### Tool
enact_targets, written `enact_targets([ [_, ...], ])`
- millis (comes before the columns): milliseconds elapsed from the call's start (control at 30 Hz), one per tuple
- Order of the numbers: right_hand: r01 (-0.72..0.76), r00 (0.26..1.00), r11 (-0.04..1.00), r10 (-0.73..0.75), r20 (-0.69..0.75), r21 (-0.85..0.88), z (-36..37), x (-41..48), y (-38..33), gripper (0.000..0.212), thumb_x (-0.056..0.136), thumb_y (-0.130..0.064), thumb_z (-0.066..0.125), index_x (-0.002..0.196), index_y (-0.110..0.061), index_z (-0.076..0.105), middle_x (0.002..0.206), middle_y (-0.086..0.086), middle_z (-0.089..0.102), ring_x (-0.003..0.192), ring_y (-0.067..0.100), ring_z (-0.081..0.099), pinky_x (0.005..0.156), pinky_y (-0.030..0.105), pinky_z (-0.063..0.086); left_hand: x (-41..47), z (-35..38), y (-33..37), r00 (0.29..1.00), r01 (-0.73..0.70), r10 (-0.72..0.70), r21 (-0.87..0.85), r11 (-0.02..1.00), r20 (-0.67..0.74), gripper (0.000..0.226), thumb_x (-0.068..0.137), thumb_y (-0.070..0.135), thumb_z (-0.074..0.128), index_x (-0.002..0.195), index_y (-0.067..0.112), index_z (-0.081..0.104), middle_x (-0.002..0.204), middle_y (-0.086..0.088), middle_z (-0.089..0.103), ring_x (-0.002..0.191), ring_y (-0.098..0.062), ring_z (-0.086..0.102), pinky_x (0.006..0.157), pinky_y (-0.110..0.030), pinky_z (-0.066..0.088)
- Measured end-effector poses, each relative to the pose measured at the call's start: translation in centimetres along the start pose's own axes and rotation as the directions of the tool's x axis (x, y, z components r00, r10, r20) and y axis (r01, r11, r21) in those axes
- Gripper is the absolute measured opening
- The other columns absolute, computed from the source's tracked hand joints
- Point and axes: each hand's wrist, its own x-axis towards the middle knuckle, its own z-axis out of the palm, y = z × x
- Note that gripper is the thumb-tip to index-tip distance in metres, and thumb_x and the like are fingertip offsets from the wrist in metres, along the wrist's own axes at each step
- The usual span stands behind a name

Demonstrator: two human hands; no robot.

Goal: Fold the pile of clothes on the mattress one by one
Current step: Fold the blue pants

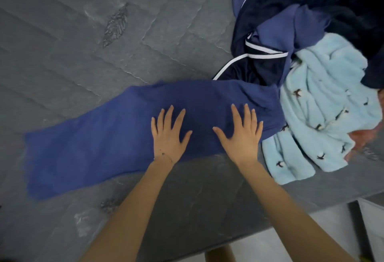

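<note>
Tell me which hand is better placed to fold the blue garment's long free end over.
Probably left. The left hand lies flat on the blue garment nearer its free end stretching left; the right hand presses the end beside the pile.

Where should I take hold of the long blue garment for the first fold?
Probably take the blue garment by its left end, pinching both corners from the left. That end lies flat and free on the mattress, while the right end meets the light blue fleece and navy garment in the pile. The left hand and right hand rest flat at its middle.
</note>
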Motion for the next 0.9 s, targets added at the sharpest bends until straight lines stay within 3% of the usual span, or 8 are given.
enact_targets([
  [200, -0.081, 0.99, 0.996, 0.083, -0.113, 0.022, -3.0, 2.9, 6.4, 0.087, 0.086, -0.055, 0.06, 0.154, -0.022, 0.016, 0.161, 0.012, 0.007, 0.149, 0.031, 0.004, 0.117, 0.05, 0.005, 2.8, 2.2, 7.0, 0.996, -0.072, 0.073, -0.029, 0.997, 0.051, 0.063, 0.096, 0.048, 0.044, 0.151, 0.029, 0.021, 0.159, -0.005, 0.017, 0.147, -0.027, 0.008, 0.119, -0.048, -0.003],
  [367, -0.104, 0.977, 0.932, 0.16, -0.14, 0.346, -4.5, 5.4, 9.2, 0.08, 0.088, -0.039, 0.067, 0.149, -0.007, 0.028, 0.15, 0.013, 0.039, 0.135, 0.031, 0.039, 0.108, 0.047, 0.034, 3.4, 3.2, 10.5, 0.992, -0.005, 0.033, -0.223, 0.975, 0.124, 0.058, 0.097, 0.047, 0.042, 0.15, 0.032, 0.024, 0.16, -0.002, 0.011, 0.147, -0.022, -0.002, 0.118, -0.042, -0.007],
  [467, -0.155, 0.983, 0.95, 0.176, -0.057, 0.27, -3.9, 6.2, 9.6, 0.048, 0.09, -0.044, 0.062, 0.12, -0.007, 0.055, 0.117, 0.013, 0.063, 0.108, 0.033, 0.057, 0.093, 0.049, 0.042, 3.1, 2.9, 12.0, 0.995, 0.034, 0.006, -0.391, 0.92, 0.102, 0.052, 0.098, 0.043, 0.043, 0.147, 0.032, 0.031, 0.159, -0.002, 0.014, 0.147, -0.021, 0.003, 0.119, -0.042, -0.002],
  [567, -0.113, 0.991, 0.958, 0.128, -0.041, 0.265, -3.4, 6.1, 8.8, 0.037, 0.09, -0.038, 0.065, 0.083, -0.002, 0.057, 0.086, 0.018, 0.061, 0.086, 0.036, 0.057, 0.077, 0.047, 0.043, 2.6, 2.2, 12.9, 0.995, -0.002, 0.053, -0.525, 0.851, 0.081, 0.047, 0.1, 0.037, 0.044, 0.145, 0.025, 0.037, 0.153, -0.002, 0.029, 0.143, -0.019, 0.019, 0.118, -0.038, 0.013],
  [633, -0.045, 0.993, 0.972, 0.069, -0.098, 0.231, -2.9, 5.5, 7.5, 0.033, 0.088, -0.033, 0.069, 0.085, -0.001, 0.062, 0.092, 0.018, 0.059, 0.09, 0.034, 0.053, 0.079, 0.043, 0.042, 2.4, 1.4, 13.1, 0.99, 0.04, 0.064, -0.682, 0.731, 0.127, 0.044, 0.101, 0.032, 0.045, 0.143, 0.02, 0.04, 0.146, 0.004, 0.04, 0.135, -0.01, 0.032, 0.114, -0.029, 0.024],
  [733, 0.015, 0.997, 0.935, 0.014, -0.079, 0.353, -2.2, 4.1, 4.3, 0.024, 0.089, -0.031, 0.067, 0.088, -0.008, 0.059, 0.096, 0.009, 0.055, 0.09, 0.025, 0.052, 0.074, 0.035, 0.043, 2.2, -0.2, 12.3, 0.97, 0.214, 0.022, -0.888, 0.408, 0.243, 0.035, 0.102, 0.029, 0.041, 0.136, 0.021, 0.045, 0.132, 0.013, 0.051, 0.118, 0.005, 0.048, 0.101, -0.016, 0.038],
  [900, 0.018, 0.998, 0.887, -0.04, 0.039, 0.461, -0.5, 1.6, -2.0, 0.023, 0.095, -0.034, 0.057, 0.085, -0.019, 0.044, 0.081, -0.004, 0.052, 0.076, 0.013, 0.051, 0.059, 0.029, 0.035, 1.6, -2.2, 7.6, 0.918, 0.395, -0.065, -0.914, 0.097, 0.39, 0.036, 0.103, 0.04, 0.031, 0.127, 0.025, 0.052, 0.115, -0.003, 0.067, 0.095, -0.01, 0.066, 0.084, -0.028, 0.055],
])
